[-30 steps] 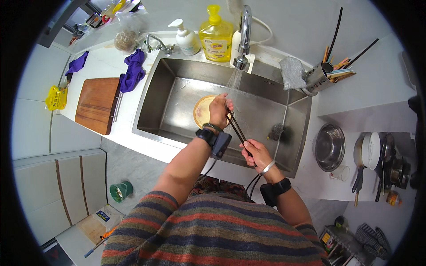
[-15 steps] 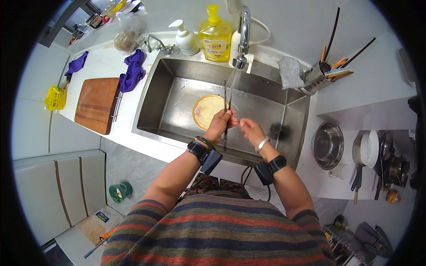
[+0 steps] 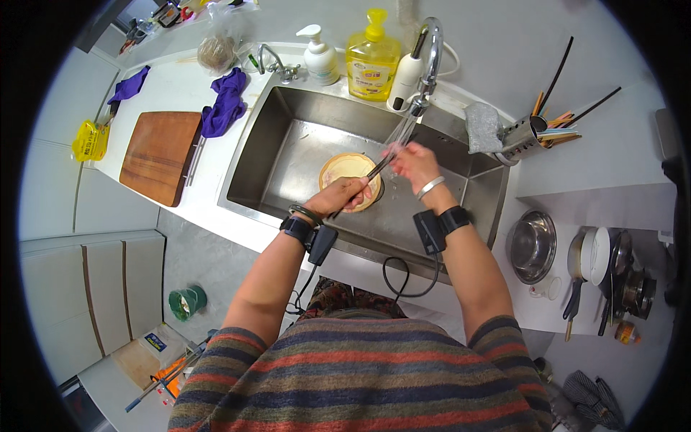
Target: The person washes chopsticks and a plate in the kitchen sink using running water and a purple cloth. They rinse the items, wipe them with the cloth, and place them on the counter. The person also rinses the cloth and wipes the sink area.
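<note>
My left hand (image 3: 347, 193) is closed around a pair of dark chopsticks (image 3: 377, 170) that slant up to the right over the sink. At their upper ends is my right hand (image 3: 416, 164), in the stream of water from the tap (image 3: 430, 65). Its fingers are blurred, so their grip on the chopsticks is unclear. Beneath my left hand, a round pale plate (image 3: 347, 165) with a tan rim lies on the bottom of the steel sink (image 3: 277, 155), partly covered by that hand.
Behind the sink stand a white pump bottle (image 3: 319, 61) and a yellow soap bottle (image 3: 372, 65). A wooden cutting board (image 3: 160, 155) and purple cloth (image 3: 224, 104) lie left. A utensil holder (image 3: 522, 137) is at the back right; a steel bowl (image 3: 533, 247) and pans lie right.
My left hand has moved left and nearer with the chopsticks, which now slant more. My right hand has risen toward the tap and the chopsticks' upper ends. The view has shifted slightly.
</note>
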{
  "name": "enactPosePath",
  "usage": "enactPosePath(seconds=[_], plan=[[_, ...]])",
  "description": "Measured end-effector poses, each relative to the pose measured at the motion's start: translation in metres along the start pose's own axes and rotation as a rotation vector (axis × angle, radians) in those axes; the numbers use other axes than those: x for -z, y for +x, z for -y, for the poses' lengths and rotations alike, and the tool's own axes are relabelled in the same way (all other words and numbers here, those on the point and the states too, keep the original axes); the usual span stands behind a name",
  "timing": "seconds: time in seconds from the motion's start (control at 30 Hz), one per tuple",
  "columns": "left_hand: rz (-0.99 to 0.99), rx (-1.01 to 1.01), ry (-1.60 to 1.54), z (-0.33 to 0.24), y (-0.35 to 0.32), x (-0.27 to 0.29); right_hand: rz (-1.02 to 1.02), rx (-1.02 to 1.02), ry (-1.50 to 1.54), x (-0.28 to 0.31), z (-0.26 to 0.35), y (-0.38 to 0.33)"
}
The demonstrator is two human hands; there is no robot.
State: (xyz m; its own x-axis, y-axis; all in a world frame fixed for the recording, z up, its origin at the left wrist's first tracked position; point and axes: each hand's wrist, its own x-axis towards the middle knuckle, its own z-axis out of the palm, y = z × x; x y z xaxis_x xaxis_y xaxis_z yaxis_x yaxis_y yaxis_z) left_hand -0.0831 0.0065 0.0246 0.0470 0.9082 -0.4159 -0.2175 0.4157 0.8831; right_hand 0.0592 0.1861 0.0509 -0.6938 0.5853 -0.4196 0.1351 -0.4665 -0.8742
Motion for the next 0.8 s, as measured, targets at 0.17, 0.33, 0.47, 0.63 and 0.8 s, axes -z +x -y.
enactPosePath(seconds=[0.17,0.33,0.47,0.63,0.8], plan=[[-0.17,0.044,0.069,0.016,-0.026,0.022,-0.334,0.047,0.01,0.023,0.011,0.008],[-0.225,-0.239,0.327,0.019,0.001,0.005,-0.276,0.209,-0.113,-0.003,-0.013,0.005],[-0.347,-0.326,0.277,0.009,0.04,-0.012,-0.134,0.097,-0.049,-0.027,-0.033,0.001],[-0.319,-0.382,0.413,0.007,0.026,0.0,-0.183,0.112,0.046,-0.004,-0.021,-0.001],[-0.35,-0.11,0.331,0.035,-0.017,0.023,-0.261,0.128,0.15,0.007,-0.019,-0.009]])
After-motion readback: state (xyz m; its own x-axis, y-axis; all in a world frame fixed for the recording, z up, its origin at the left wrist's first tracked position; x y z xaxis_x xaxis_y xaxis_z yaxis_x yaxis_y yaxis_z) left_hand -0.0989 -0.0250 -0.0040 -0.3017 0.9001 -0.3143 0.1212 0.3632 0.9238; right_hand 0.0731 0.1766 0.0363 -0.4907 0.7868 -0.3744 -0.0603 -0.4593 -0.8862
